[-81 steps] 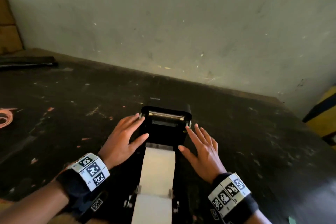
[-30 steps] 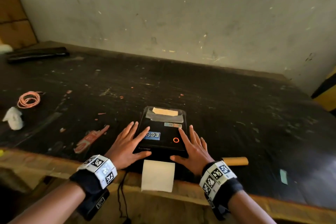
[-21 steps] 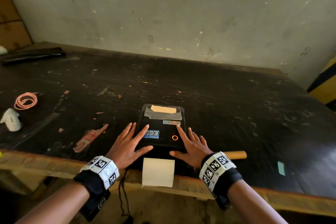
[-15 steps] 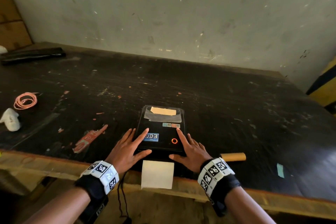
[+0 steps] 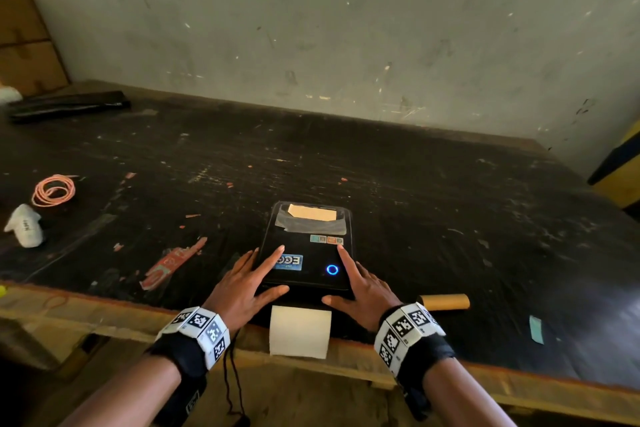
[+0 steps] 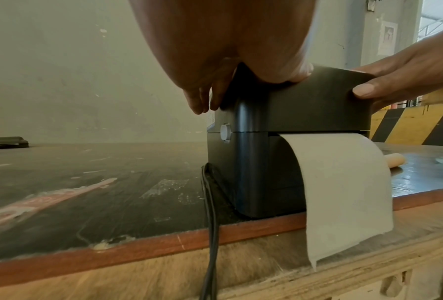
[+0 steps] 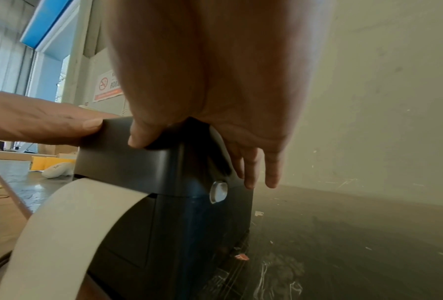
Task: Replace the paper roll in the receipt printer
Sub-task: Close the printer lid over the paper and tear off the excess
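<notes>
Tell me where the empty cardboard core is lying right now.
In the head view, the cardboard core lies on the black table near its front edge, just right of the right hand and the printer.

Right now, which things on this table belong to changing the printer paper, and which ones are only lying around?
Job:
black receipt printer, lid shut
white paper strip hanging from its slot
brown cardboard core tube
left hand, right hand

Lying about:
coiled orange cord
white crumpled object
red torn wrapper
</notes>
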The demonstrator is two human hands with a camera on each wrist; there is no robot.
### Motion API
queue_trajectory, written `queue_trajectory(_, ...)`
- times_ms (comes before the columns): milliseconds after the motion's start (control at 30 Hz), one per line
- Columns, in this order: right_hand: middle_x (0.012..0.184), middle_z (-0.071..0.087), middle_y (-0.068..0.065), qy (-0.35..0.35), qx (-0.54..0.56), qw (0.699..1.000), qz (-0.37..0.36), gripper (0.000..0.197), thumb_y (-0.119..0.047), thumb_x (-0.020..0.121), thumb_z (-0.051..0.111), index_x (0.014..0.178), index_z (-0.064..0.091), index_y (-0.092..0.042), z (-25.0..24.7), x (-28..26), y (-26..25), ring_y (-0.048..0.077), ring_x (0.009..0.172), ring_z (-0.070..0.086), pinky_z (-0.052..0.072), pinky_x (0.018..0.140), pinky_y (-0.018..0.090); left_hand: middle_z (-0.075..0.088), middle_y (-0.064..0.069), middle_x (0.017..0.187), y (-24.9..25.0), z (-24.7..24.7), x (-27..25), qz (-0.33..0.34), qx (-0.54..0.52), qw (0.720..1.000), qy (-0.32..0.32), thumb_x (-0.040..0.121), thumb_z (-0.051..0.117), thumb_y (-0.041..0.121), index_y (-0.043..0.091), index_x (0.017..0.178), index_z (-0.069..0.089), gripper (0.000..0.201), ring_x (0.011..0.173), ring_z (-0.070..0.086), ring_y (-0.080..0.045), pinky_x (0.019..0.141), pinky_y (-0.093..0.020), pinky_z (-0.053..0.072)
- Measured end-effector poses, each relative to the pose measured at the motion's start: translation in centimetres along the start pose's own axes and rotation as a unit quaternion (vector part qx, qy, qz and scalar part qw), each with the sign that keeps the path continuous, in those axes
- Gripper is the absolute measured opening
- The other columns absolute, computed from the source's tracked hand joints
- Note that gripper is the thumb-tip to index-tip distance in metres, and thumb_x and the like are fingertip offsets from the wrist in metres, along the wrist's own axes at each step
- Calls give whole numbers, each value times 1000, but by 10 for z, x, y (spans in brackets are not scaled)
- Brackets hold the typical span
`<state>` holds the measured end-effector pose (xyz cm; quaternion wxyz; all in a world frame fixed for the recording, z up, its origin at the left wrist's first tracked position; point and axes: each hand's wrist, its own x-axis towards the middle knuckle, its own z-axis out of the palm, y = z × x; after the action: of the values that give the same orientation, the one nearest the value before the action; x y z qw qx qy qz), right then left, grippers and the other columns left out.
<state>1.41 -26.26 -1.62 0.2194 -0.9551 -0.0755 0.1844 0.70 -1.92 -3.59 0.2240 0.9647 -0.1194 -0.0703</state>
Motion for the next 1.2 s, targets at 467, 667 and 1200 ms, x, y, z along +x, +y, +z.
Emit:
queue_trajectory(467, 150, 32, 13, -17, 2, 1000, 5, 97, -56, 82, 56, 139, -21, -42, -5, -6, -5, 30, 132, 37, 30, 110, 51, 13, -9, 154, 8, -4, -4, -8, -1, 1000, 2, 55, 6, 90, 56, 131, -13, 86, 141, 11, -27, 109, -51, 23)
queue_trajectory(667, 149, 33, 14, -16, 1, 1000, 4, 96, -54, 84, 55, 139, -21, -40, -5, -10, -6, 30, 131, 39, 31, 109, 49, 14, -9, 154, 8, -3, -4, -6, -1, 1000, 2, 53, 5, 91, 57, 128, -16, 85, 141, 13, -26, 109, -49, 23)
queue_trajectory(1200, 150, 33, 11, -18, 19, 1000, -5, 95, -52, 84, 56, 140, -20, -40, -5, -11, -5, 27, 131, 40, 32, 109, 49, 14, -9, 155, 2, 0, -2, 11, -8, 1000, 8, 54, 5, 92, 61, 126, -19, 81, 141, 11, -26, 110, -48, 22)
